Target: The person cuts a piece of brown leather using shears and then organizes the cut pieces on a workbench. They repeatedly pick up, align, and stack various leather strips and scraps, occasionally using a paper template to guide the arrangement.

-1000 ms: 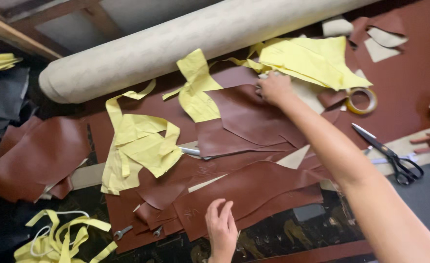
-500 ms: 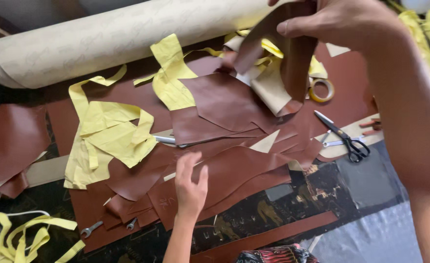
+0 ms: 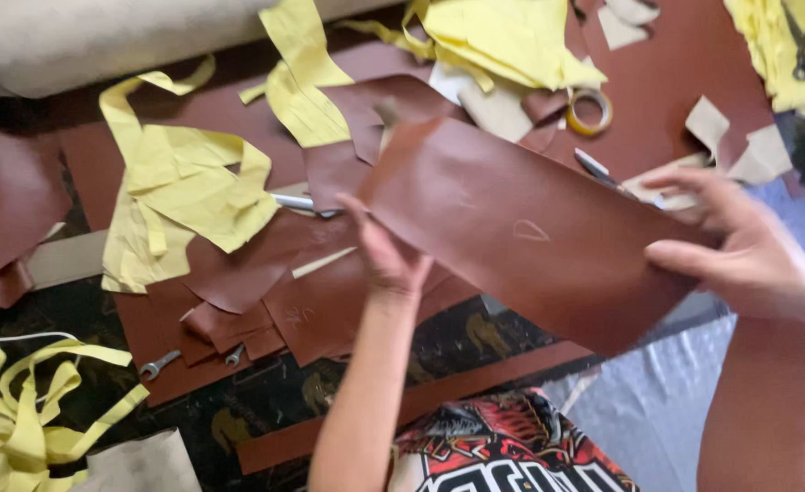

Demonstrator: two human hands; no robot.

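A large brown leather piece is held above the work surface between both hands. The left hand is placed at its near left edge; the thumb is seen in front of the sheet, while the remaining fingers are covered by it, so the grip is inferred only as closed on that edge. The right hand is placed at the right edge, with fingers spread along and over the leather and the thumb below (a pinch on the sheet).

Beyond the fingers, yellow paper patterns, further brown offcuts and a tape ring are seen. A slim tool is partly covered by the held sheet, and its kind cannot be made out. The right forearm is cut off by the lower frame edge.
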